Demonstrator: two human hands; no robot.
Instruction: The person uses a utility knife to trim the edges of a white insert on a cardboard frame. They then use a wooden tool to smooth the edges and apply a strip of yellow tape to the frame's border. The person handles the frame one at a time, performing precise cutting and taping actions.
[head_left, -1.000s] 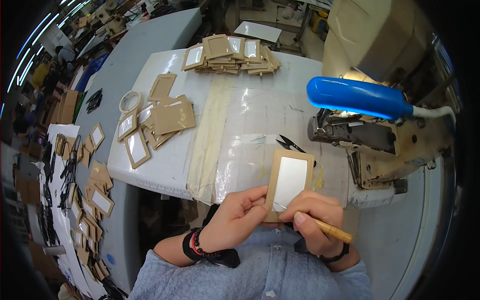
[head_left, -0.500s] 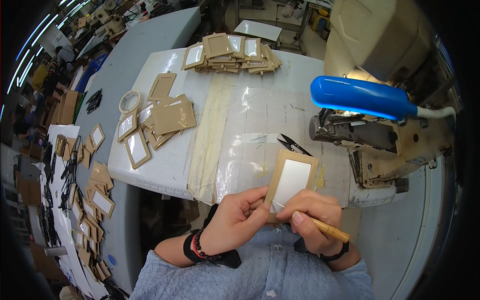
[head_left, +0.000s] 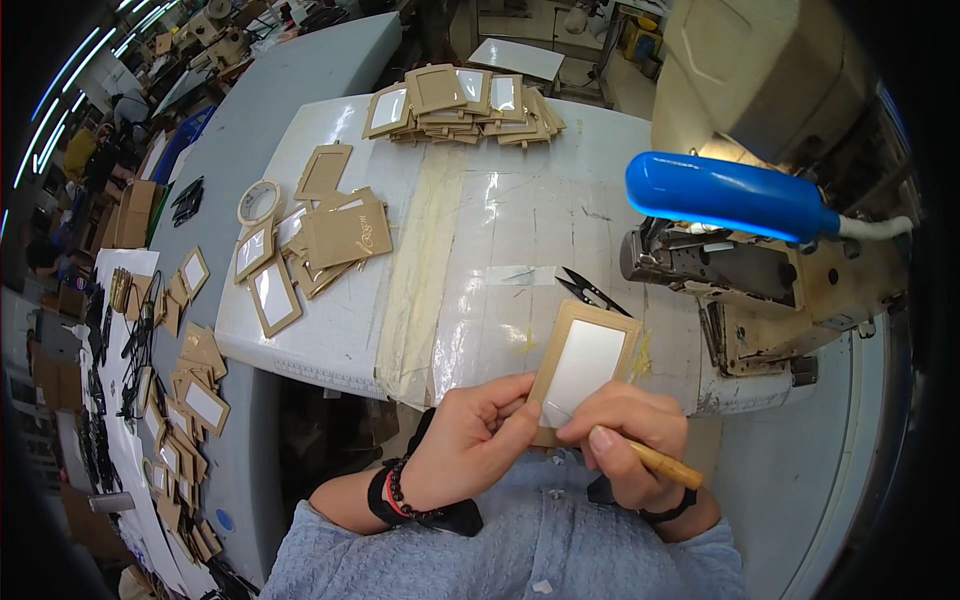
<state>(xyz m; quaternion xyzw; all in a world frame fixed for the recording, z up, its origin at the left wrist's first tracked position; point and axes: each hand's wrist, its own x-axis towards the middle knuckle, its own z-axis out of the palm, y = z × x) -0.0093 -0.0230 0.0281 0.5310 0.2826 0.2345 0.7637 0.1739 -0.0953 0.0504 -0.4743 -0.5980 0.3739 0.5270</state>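
A tan card holder [head_left: 585, 365] with a pale window is held up in front of my body, tilted slightly to the right. My left hand [head_left: 475, 445] pinches its lower left edge between thumb and fingers. In my right hand [head_left: 635, 435] is a wooden-handled awl [head_left: 663, 465], its handle sticking out to the lower right. The awl's thin metal shaft crosses the lower part of the window, beside my left thumb. Fingers of the right hand cover the holder's lower right corner. Black thread snips [head_left: 592, 290] lie on the table just beyond the holder.
A sewing machine [head_left: 770, 300] with a blue lamp [head_left: 730, 195] stands on the right. Stacked card holders [head_left: 435, 90] sit at the far edge, and more [head_left: 345, 235] lie at left by a tape roll [head_left: 260, 202]. Further holders [head_left: 205, 405] cover the grey side table [head_left: 245, 480].
Both hands stay nearly where they were. The card holder and the awl have shifted very slightly; the grip on each is unchanged.
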